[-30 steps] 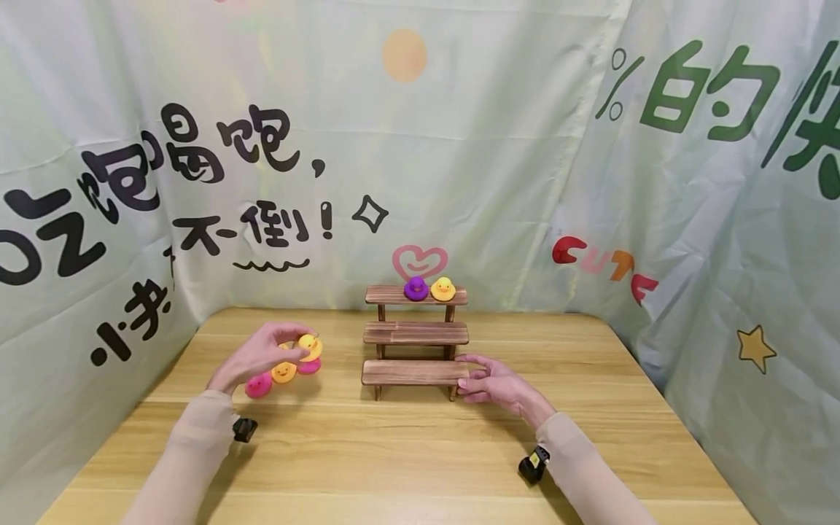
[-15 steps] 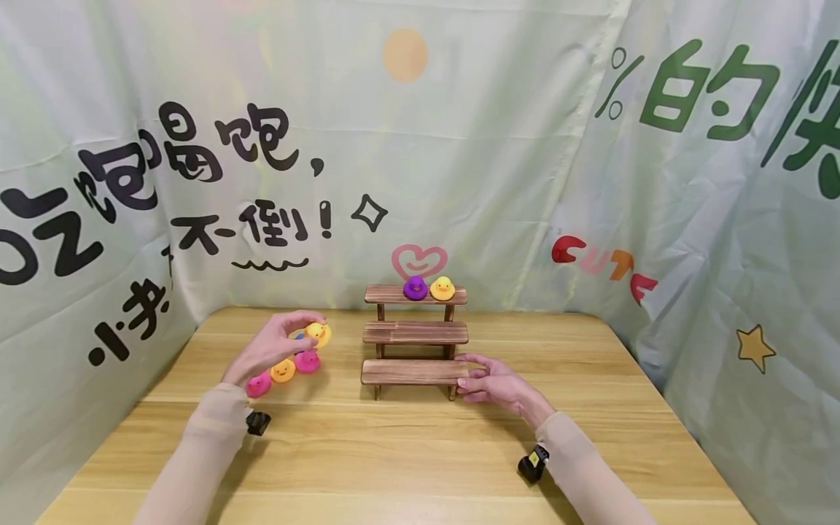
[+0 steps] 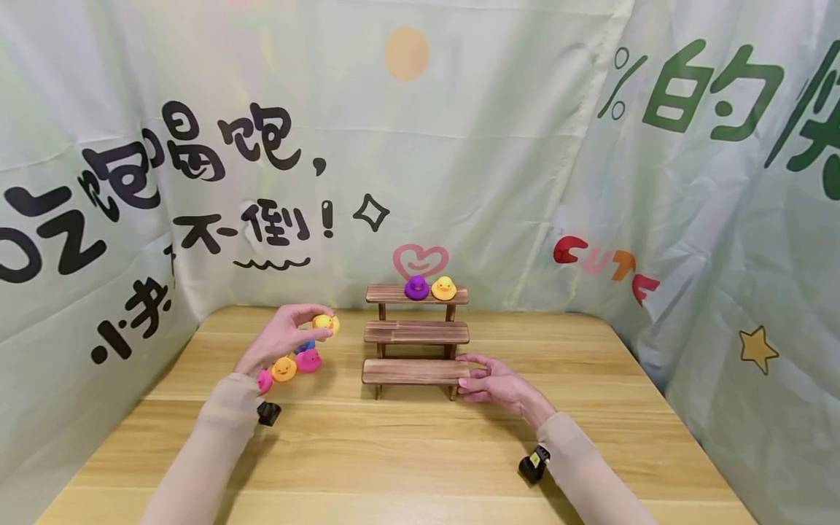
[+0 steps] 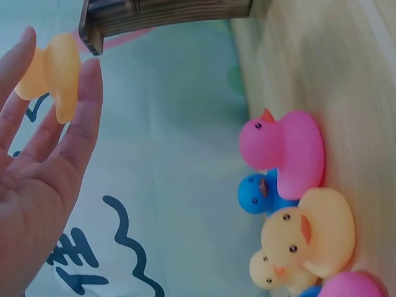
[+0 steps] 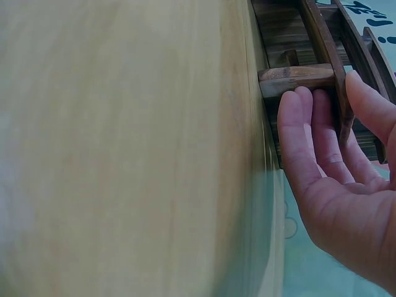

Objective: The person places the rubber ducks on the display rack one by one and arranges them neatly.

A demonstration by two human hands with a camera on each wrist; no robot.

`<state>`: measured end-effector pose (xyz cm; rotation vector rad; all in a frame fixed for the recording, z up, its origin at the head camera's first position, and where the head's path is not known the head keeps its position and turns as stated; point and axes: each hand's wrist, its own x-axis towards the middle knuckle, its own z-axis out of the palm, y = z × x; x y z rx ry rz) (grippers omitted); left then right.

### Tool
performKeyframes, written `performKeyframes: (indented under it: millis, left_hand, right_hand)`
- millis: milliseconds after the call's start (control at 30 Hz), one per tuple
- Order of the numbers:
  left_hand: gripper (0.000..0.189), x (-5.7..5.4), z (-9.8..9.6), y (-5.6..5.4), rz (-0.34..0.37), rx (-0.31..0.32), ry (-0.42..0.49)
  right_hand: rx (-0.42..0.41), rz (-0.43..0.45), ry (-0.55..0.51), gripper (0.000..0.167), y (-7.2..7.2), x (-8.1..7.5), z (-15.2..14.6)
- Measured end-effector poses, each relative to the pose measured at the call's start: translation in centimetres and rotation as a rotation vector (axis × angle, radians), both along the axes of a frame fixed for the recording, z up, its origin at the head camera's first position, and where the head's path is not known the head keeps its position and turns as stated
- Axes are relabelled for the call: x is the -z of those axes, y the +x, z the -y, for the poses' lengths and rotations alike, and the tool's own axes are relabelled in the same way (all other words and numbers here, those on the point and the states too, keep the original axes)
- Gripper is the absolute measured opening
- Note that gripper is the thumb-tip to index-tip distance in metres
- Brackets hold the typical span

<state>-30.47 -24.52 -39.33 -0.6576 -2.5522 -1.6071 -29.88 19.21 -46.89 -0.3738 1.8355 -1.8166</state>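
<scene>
I have the left hand [image 3: 289, 337] raised over the left part of the table [image 3: 407, 467], a yellow toy duck [image 3: 327, 323] pinched between its thumb and fingers, left of the wooden stand [image 3: 420, 333]. The stand has three steps and sits near the middle of the table's back edge. My right hand [image 3: 502, 386] grips the right end of its lowest step [image 3: 407, 372]; the right wrist view shows me the thumb on one side of the board and the fingers on the other.

On the top step [image 3: 387, 294], a purple duck [image 3: 416, 289] stands at the middle with a second yellow duck [image 3: 444, 289] just beside it, nearer the right end.

Lower than my left hand, in from the table's left edge, I see a loose group: a pink duck [image 3: 308, 360], a blue duck [image 3: 305, 345] partly hidden behind it, an orange-yellow duck [image 3: 284, 369], and another pink duck [image 3: 265, 382] partly covered by the left arm [image 3: 210, 437]. The left wrist view adds a pale yellow duck [image 4: 266, 272] behind them. A printed curtain [image 3: 492, 182] hangs beyond the back edge.
</scene>
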Motion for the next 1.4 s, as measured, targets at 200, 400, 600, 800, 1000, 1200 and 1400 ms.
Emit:
performKeyframes:
  millis: [200,400,600,800,1000,1200,1400]
  left_hand:
    - [0.04,-0.1,-1.2,-0.5,0.003,-0.072,0.024]
    - [0.035,-0.2,-1.9,-1.2,-0.012,-0.115,0.041]
    - [0.037,-0.4,-2.8,-1.6,-0.016,-0.14,0.083]
    - [0.038,-0.7,-3.7,-1.6,0.0,-0.127,0.109]
    - [0.04,-0.9,-4.0,-1.9,-0.012,-0.116,0.108]
    - [0.045,-1.4,-4.5,-2.0,-0.028,-0.115,0.105]
    - [0.047,-1.7,-5.1,-2.3,-0.029,-0.073,0.164]
  right_hand:
    - [-0.001,0.004,-0.006,0.067,0.0,0.0,0.0]
    - [0.005,0.008,-0.003,0.065,0.1,-0.1,0.0]
    - [0.01,0.01,0.0,0.065,0.1,-0.2,0.1]
    - [0.011,0.007,0.0,0.066,0.2,-0.3,0.2]
    - [0.01,0.005,0.001,0.064,0.1,-0.1,0.2]
    - [0.006,-0.002,0.002,0.064,0.1,0.0,0.2]
    - [0.003,0.005,0.002,0.064,0.1,-0.1,0.1]
